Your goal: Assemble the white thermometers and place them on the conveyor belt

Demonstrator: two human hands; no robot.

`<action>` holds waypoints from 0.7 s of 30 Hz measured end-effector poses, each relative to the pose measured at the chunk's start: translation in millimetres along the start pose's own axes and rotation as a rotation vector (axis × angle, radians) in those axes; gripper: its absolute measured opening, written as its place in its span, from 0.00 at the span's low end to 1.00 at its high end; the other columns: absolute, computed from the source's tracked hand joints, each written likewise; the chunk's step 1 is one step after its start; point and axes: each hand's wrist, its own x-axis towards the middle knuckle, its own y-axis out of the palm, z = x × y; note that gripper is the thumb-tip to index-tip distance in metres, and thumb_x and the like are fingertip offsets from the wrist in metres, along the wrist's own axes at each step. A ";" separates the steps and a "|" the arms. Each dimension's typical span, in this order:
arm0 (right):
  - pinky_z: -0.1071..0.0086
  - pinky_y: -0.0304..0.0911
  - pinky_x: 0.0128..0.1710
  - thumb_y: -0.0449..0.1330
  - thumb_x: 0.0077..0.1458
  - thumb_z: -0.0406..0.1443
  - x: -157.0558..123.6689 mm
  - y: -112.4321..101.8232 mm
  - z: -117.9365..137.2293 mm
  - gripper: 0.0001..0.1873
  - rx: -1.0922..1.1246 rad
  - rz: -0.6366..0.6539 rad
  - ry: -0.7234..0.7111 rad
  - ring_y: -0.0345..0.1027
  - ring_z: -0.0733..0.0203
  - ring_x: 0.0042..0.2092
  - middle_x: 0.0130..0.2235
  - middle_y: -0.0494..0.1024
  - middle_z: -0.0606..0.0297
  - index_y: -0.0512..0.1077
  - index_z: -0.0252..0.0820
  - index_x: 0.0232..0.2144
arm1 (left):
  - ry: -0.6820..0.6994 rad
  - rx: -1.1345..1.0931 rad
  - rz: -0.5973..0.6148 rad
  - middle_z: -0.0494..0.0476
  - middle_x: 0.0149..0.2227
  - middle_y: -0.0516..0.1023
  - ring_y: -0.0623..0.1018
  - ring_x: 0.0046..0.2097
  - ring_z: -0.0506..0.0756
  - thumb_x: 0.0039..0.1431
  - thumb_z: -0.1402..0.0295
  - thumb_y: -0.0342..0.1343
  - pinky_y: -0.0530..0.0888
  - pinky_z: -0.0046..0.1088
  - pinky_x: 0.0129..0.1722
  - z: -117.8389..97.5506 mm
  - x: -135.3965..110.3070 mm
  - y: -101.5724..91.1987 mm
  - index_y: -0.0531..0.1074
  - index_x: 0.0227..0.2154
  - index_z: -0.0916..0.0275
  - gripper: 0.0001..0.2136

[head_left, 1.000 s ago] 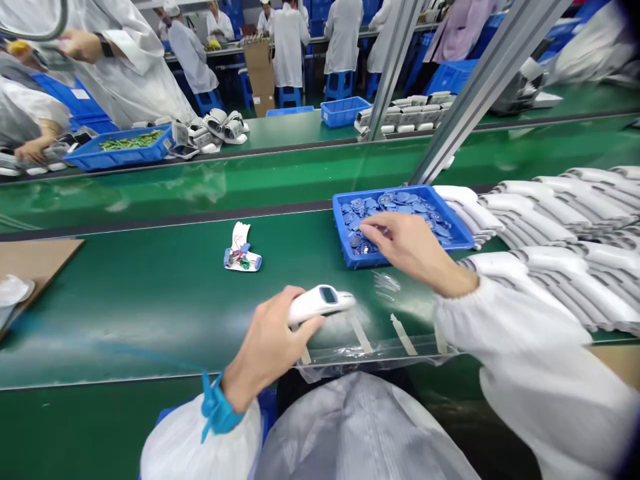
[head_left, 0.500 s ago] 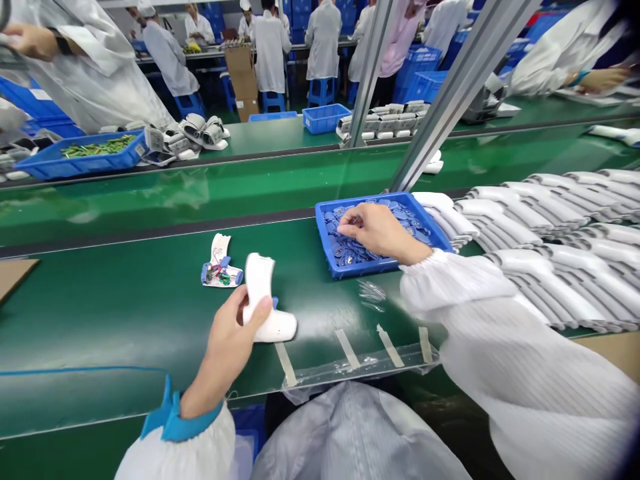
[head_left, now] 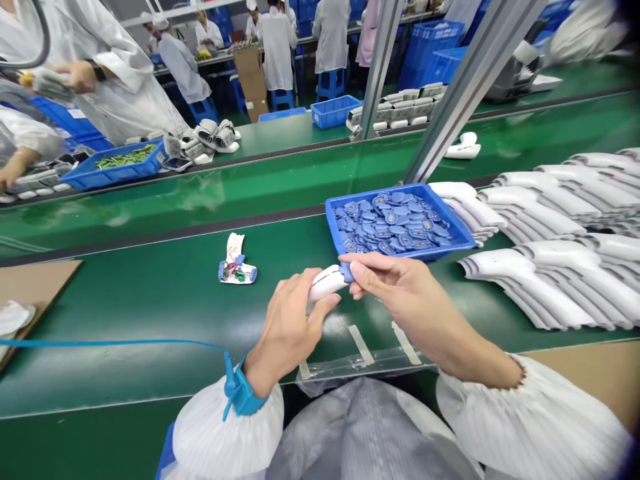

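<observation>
My left hand (head_left: 290, 327) is closed round a white thermometer shell (head_left: 324, 283), held just above the green bench. My right hand (head_left: 395, 287) pinches a small blue button pad (head_left: 347, 271) against the shell's front end. Just beyond both hands stands a blue tray (head_left: 460, 233) filled with several more blue pads. An opened shell half with wires and a small board (head_left: 237, 265) lies to the left of my hands.
Rows of white shells (head_left: 550, 267) are stacked at the right. A green conveyor belt (head_left: 200, 190) runs behind the bench, crossed by two slanted metal posts (head_left: 465, 87). Other workers in white coats and a blue bin (head_left: 115, 163) are across it. Brown cardboard (head_left: 30, 280) lies at the left.
My right hand left the blue tray with a pad and came to the shell. My left hand lifted and turned the shell toward the middle.
</observation>
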 end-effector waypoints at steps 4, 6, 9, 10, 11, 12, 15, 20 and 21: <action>0.64 0.75 0.37 0.69 0.54 0.48 -0.6 2.3 -4.0 0.16 -0.009 0.000 -0.099 0.72 0.66 0.30 0.44 0.82 0.60 0.83 0.43 0.38 | 0.042 -0.022 -0.048 0.54 0.50 0.78 0.75 0.48 0.57 0.69 0.66 0.55 0.67 0.35 0.48 3.1 -0.8 5.3 0.70 0.52 0.57 0.11; 0.63 0.75 0.38 0.69 0.54 0.48 -1.2 2.9 -5.6 0.18 -0.013 -0.002 -0.065 0.74 0.64 0.31 0.40 0.83 0.60 0.82 0.43 0.41 | 0.042 -0.037 -0.055 0.54 0.50 0.78 0.75 0.48 0.57 0.69 0.67 0.55 0.67 0.35 0.49 4.3 -1.8 7.3 0.70 0.52 0.57 0.12; 0.62 0.76 0.39 0.68 0.55 0.49 -2.3 3.9 -7.5 0.21 -0.026 -0.015 -0.021 0.75 0.62 0.32 0.34 0.83 0.62 0.82 0.41 0.44 | 0.022 -0.047 -0.027 0.54 0.49 0.79 0.76 0.46 0.57 0.69 0.65 0.55 0.68 0.34 0.48 5.1 -2.2 7.2 0.69 0.54 0.57 0.12; 0.62 0.76 0.38 0.68 0.55 0.49 -2.7 4.0 -8.1 0.21 -0.036 -0.018 -0.028 0.75 0.61 0.32 0.32 0.82 0.62 0.82 0.41 0.44 | 0.024 -0.038 -0.011 0.54 0.49 0.79 0.76 0.46 0.57 0.69 0.64 0.55 0.68 0.34 0.47 5.5 -2.0 6.1 0.68 0.54 0.57 0.13; 0.63 0.75 0.37 0.67 0.56 0.48 -3.1 4.1 -8.6 0.20 -0.052 -0.020 -0.044 0.75 0.61 0.32 0.31 0.82 0.63 0.82 0.41 0.45 | 0.031 -0.021 0.005 0.54 0.49 0.79 0.76 0.45 0.57 0.70 0.64 0.54 0.68 0.35 0.47 5.8 -1.7 4.6 0.68 0.55 0.57 0.13; 0.63 0.75 0.37 0.66 0.57 0.47 -3.5 4.1 -9.2 0.20 -0.079 -0.024 -0.065 0.75 0.61 0.31 0.30 0.81 0.64 0.82 0.41 0.46 | 0.042 0.004 0.021 0.54 0.49 0.78 0.76 0.45 0.57 0.70 0.63 0.53 0.68 0.35 0.47 6.3 -1.3 2.8 0.67 0.55 0.57 0.14; 0.64 0.74 0.35 0.62 0.61 0.45 -4.5 4.3 -11.0 0.18 -0.240 -0.035 -0.133 0.74 0.61 0.30 0.29 0.81 0.66 0.81 0.43 0.49 | 0.082 0.101 0.075 0.56 0.51 0.78 0.76 0.46 0.59 0.72 0.62 0.50 0.67 0.36 0.46 8.0 -0.1 -1.5 0.65 0.58 0.59 0.16; 0.64 0.73 0.46 0.58 0.66 0.37 -4.0 8.4 -22.0 0.13 -0.612 -0.020 -0.456 0.77 0.59 0.45 0.47 0.83 0.64 0.78 0.47 0.50 | 0.165 0.126 0.005 0.59 0.47 0.80 0.77 0.44 0.59 0.74 0.61 0.44 0.65 0.37 0.45 10.6 1.9 6.3 0.69 0.54 0.61 0.15; 0.65 0.72 0.48 0.57 0.67 0.36 -4.3 8.7 -26.2 0.12 -0.657 -0.049 -0.536 0.77 0.59 0.47 0.47 0.83 0.63 0.78 0.45 0.48 | 0.184 0.137 -0.043 0.59 0.44 0.80 0.77 0.42 0.59 0.73 0.61 0.45 0.65 0.37 0.44 10.8 2.3 9.5 0.71 0.49 0.62 0.14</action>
